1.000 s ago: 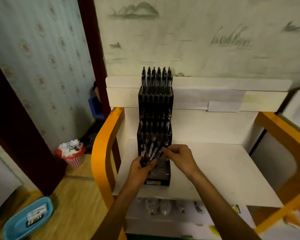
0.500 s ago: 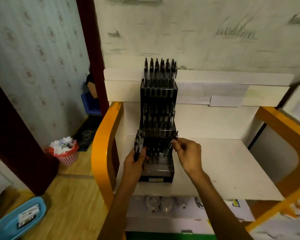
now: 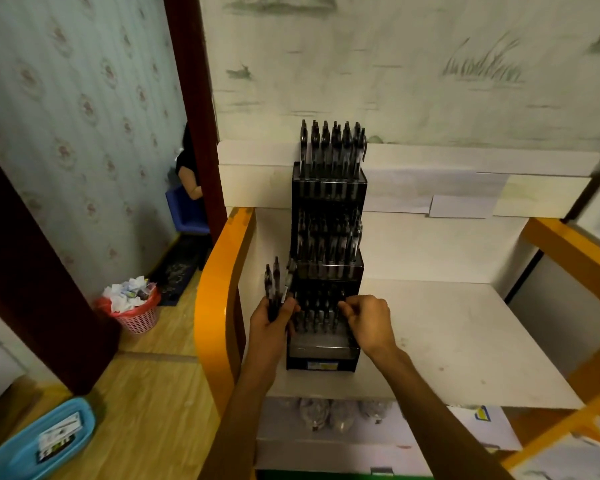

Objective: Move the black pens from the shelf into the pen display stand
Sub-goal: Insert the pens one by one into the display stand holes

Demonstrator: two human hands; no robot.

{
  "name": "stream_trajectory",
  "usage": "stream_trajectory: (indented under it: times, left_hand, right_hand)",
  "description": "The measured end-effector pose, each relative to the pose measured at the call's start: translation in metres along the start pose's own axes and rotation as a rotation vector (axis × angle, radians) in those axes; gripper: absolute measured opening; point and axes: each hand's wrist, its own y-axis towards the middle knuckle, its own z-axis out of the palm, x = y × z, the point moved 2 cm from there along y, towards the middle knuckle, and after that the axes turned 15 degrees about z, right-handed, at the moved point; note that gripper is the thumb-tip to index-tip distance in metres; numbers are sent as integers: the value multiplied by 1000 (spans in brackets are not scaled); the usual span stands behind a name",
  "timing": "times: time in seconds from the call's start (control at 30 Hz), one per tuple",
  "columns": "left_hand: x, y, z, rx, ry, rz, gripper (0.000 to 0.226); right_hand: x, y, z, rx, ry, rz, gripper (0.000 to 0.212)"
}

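A tall black tiered pen display stand stands on the white shelf, with black pens upright in its upper, middle and lowest tiers. My left hand grips a small bunch of black pens, held upright just left of the stand. My right hand is at the right end of the lowest tier, fingertips pinching a pen that sits among the row there; the pen is mostly hidden by the fingers.
Orange curved frame arms flank the shelf left and right. Below the shelf lies a lower level with packets. A pink waste basket and a blue tray sit on the wood floor at left. A person sits beyond the doorway.
My right hand has moved down from the middle tier's edge to the lowest row of pens. My left hand stays beside the stand with its bunch.
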Motion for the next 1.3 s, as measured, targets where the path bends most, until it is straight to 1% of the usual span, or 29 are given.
stream_trajectory:
  times: [0.07, 0.23, 0.33, 0.4, 0.43, 0.5, 0.53, 0.6, 0.7, 0.83, 0.93, 1.13, 1.2, 1.3]
  left_hand:
    - [-1, 1, 0, -8, -31, -20, 19]
    - [-2, -2, 0, 6, -42, -59, 16]
    - [-2, -5, -1, 34, -46, -62, 16]
    - [-2, -6, 0, 62, -61, -65, 17]
    - [-2, -7, 1, 70, -62, -68, 17]
    - [0, -7, 3, 77, -51, -77, 17]
    - [0, -8, 4, 81, -42, -78, 17]
    - [1, -10, 7, 102, -15, -60, 13]
    - [2, -13, 10, 161, 57, -6, 13]
    - [4, -15, 11, 217, 170, 44, 27]
    - [4, -17, 11, 233, 211, 83, 36]
    - [7, -17, 10, 235, 249, 114, 38]
    - [7, -18, 9, 240, 246, 110, 38]
    - [6, -17, 10, 244, 237, 110, 37]
  right_hand:
    - [-2, 1, 5, 9, -9, 19, 30]
    - [-2, 4, 5, 2, -85, 44, 28]
    - [-1, 1, 1, -3, -43, 84, 27]
    - [3, -2, -2, -9, 101, 82, 27]
    - [8, -4, -4, 30, 233, 90, 24]
    - [23, -10, -6, 192, 527, 120, 14]
    - [30, -12, -7, 263, 634, 125, 11]
    - [43, -15, -11, 343, 722, 113, 14]
    - [51, -18, -14, 351, 714, 103, 19]
    - [53, -18, -13, 347, 727, 147, 13]
    - [54, -20, -11, 353, 735, 206, 12]
    - [56, -22, -8, 352, 712, 251, 13]
    - [56, -22, -8, 358, 732, 258, 11]
    - [57, -24, -7, 320, 780, 282, 10]
